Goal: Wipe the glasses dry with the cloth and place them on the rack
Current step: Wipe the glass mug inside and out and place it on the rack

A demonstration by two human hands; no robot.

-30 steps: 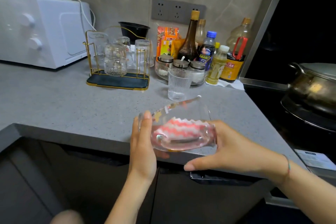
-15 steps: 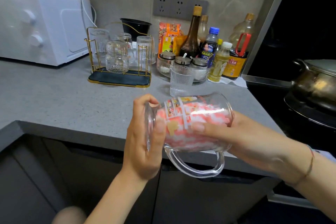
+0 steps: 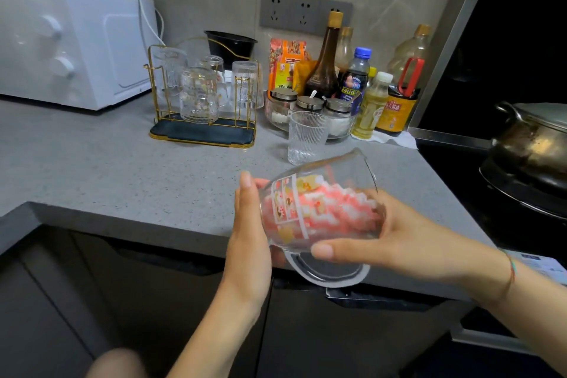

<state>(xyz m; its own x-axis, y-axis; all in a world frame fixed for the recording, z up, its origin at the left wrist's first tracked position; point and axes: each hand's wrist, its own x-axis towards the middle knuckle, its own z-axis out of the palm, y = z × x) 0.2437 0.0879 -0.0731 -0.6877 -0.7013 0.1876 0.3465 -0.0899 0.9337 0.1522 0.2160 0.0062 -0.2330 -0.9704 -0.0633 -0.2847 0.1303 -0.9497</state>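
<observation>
I hold a clear glass mug [image 3: 319,181] with a printed label on its side above the counter's front edge, handle hanging down. A pink and white cloth [image 3: 331,209] is stuffed inside it. My left hand [image 3: 248,239] presses flat against the mug's base with straight fingers. My right hand [image 3: 414,239] grips the mug at its mouth, thumb underneath; its fingers are hidden by glass and cloth. A ribbed glass [image 3: 306,138] stands upright on the counter beyond. The gold wire rack [image 3: 202,132] at the back holds several upturned glasses [image 3: 199,95].
A white microwave [image 3: 76,40] stands at the back left. Sauce bottles and jars [image 3: 356,80] crowd the wall to the right of the rack. A pot [image 3: 537,144] sits on the stove at the far right. Grey counter [image 3: 122,169] stretches in front of the rack.
The mug has turned in my hands and its mouth tilted up to the right. My left fingers straightened against the base; my right thumb moved beneath the mug.
</observation>
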